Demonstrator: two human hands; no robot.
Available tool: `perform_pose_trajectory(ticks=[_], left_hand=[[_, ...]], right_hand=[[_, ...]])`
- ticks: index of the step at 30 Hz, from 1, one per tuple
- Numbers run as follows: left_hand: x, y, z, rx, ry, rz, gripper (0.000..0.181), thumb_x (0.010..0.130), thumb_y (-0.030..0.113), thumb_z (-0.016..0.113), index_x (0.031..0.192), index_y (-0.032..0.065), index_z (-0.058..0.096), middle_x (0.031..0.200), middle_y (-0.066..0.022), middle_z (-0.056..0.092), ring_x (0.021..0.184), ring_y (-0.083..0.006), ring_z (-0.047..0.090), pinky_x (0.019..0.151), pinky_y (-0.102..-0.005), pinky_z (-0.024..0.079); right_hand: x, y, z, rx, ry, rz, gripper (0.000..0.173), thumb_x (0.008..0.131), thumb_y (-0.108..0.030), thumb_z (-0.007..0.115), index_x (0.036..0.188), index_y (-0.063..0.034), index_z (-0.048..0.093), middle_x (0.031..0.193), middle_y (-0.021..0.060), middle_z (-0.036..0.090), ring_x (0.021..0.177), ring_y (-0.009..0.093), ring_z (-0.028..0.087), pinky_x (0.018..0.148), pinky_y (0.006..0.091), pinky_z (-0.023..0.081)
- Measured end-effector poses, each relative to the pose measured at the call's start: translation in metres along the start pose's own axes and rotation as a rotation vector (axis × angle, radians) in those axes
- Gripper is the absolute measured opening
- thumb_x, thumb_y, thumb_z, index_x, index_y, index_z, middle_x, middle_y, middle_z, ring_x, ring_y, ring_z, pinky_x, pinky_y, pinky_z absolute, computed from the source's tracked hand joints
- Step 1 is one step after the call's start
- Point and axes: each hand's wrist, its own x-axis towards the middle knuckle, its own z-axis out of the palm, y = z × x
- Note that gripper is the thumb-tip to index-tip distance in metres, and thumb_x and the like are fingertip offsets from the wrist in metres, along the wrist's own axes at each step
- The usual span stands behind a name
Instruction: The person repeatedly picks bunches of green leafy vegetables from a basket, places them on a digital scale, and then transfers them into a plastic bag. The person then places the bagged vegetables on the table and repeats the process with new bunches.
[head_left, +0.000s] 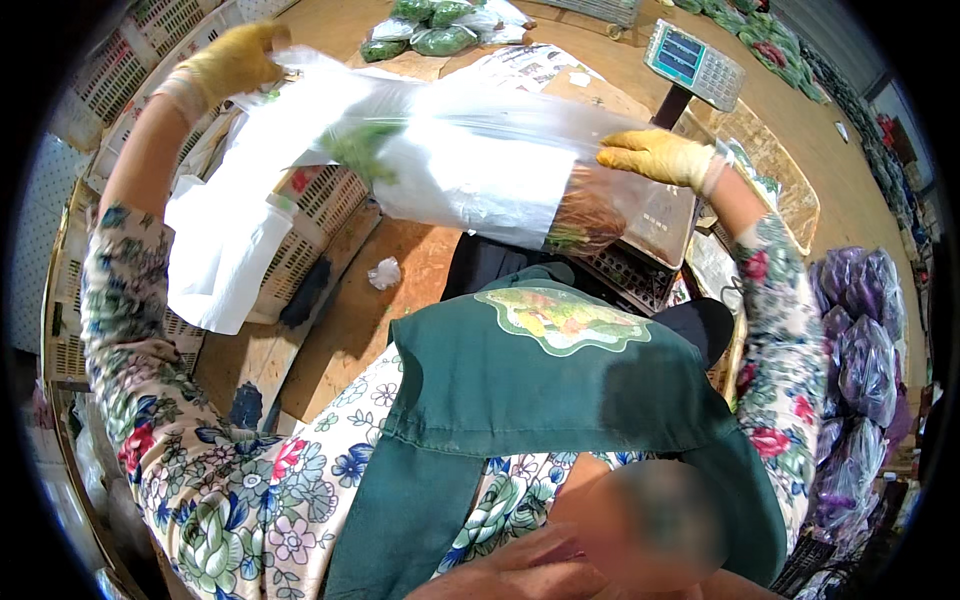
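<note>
My left hand (232, 64), in a yellow glove, pinches one end of a clear plastic bag (427, 97) at the upper left. The bag stretches across to my right hand (660, 157), also gloved in yellow, whose fingers grip its other end. Within or beneath the film lies a bundle rolled in white paper (480, 184). Blurred green leaves (364, 150) poke from its left end, and thin reddish-brown stems or roots (589, 214) from its right. How far the bag covers the bundle is hard to tell. White paper sheets (225, 255) hang below my left hand.
A weighing scale's display (694, 64) stands behind my right hand, its metal platform (660, 217) below. Plastic crates (315, 210) line the left. Bagged greens (442, 37) are piled at the back, bagged purple produce (870, 352) at right. Crumpled plastic (385, 274) lies before me.
</note>
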Motion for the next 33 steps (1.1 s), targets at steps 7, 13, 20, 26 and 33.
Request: perform_pose_trajectory(ticks=[7,13,20,26,33], left_hand=[[-0.018,-0.021,0.012,-1.355,-0.181,-0.093,0.027,0.098,0.028,0.052,0.103,0.004,0.064,0.061,-0.0069,0.056,0.04,-0.013,0.048,0.037,-0.0273,0.038],[-0.07,0.019,-0.017,-2.029,0.388,0.529,0.038,0.097,0.028,0.053,0.114,-0.0047,0.061,0.111,-0.0207,0.066,0.114,-0.0187,0.058,0.099,-0.0311,0.046],[-0.1,0.123,-0.011,-1.034,1.01,0.723,0.012,0.086,0.007,0.07,0.098,0.0052,0.07,0.094,-0.0093,0.07,0.078,-0.0185,0.066,0.068,-0.0258,0.053],[-0.101,0.202,-0.05,-0.938,-0.141,0.939,0.031,0.076,0.013,0.081,0.104,0.0058,0.069,0.099,-0.0084,0.07,0.088,-0.0216,0.066,0.077,-0.0318,0.052],[-0.082,0.198,0.006,-1.494,-0.732,0.958,0.04,0.08,0.019,0.079,0.114,0.0035,0.065,0.102,-0.0057,0.068,0.092,-0.0141,0.062,0.082,-0.0287,0.049]], right_hand=[[-0.059,-0.089,-0.091,-0.854,-0.067,-0.065,0.051,0.078,-0.032,0.073,0.12,-0.0052,0.064,0.105,0.021,0.068,0.092,0.034,0.067,0.08,0.0407,0.053],[-0.117,-0.095,-0.139,-0.953,1.058,-0.618,0.044,0.079,-0.001,0.073,0.12,-0.0129,0.065,0.08,0.0071,0.063,0.073,0.022,0.062,0.062,0.0293,0.049],[-0.139,-0.09,-0.1,0.66,0.789,-0.268,0.044,0.097,-0.039,0.058,0.123,-0.0039,0.062,0.108,0.0071,0.07,0.081,0.008,0.066,0.071,0.0215,0.053],[-0.153,-0.162,-0.063,0.436,0.583,-0.647,0.057,0.081,-0.015,0.076,0.131,0.0008,0.056,0.12,0.0141,0.065,0.118,0.031,0.059,0.1,0.0409,0.046],[-0.1,-0.188,-0.063,0.121,0.31,-0.783,0.046,0.077,-0.014,0.076,0.119,-0.0016,0.063,0.108,0.0157,0.067,0.102,0.037,0.062,0.091,0.0407,0.048]])
